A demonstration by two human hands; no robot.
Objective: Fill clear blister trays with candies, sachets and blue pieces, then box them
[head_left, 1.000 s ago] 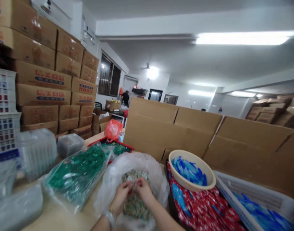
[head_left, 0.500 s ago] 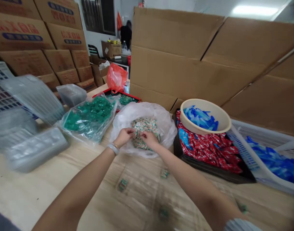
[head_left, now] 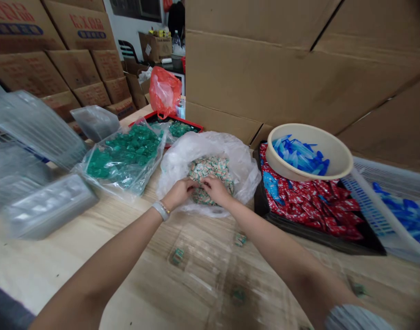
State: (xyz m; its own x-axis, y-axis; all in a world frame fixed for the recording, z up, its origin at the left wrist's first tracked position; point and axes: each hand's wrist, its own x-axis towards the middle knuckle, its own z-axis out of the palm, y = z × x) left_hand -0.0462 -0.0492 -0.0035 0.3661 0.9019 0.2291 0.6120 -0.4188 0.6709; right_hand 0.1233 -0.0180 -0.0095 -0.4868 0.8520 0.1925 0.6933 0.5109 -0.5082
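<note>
A white plastic bag (head_left: pixel 175 158) lies open on the wooden table, full of small green, white and orange packets (head_left: pixel 213 166). Over the packets, my left hand (head_left: pixel 183 190) has its fingers pinched together at the left side. My right hand (head_left: pixel 215 189) is close beside it, also with closed fingertips. What either hand holds, if anything, is too small to make out. Nearer to me lie clear plastic trays (head_left: pixel 203 261), with a few green packets such as this packet (head_left: pixel 178 256) in their compartments.
Left: a bag of green packets (head_left: pixel 127 156), stacked clear trays (head_left: pixel 52 206) and cartons. Right: a cream bowl (head_left: pixel 347 160) with blue packets above a black tray (head_left: pixel 320 243) of red packets, and a white basket (head_left: pixel 395 229). Behind stands a cardboard wall (head_left: pixel 258 78).
The view has tilted down a little. Both hands remain over the packets, with their fingertips slightly lower in the bag.
</note>
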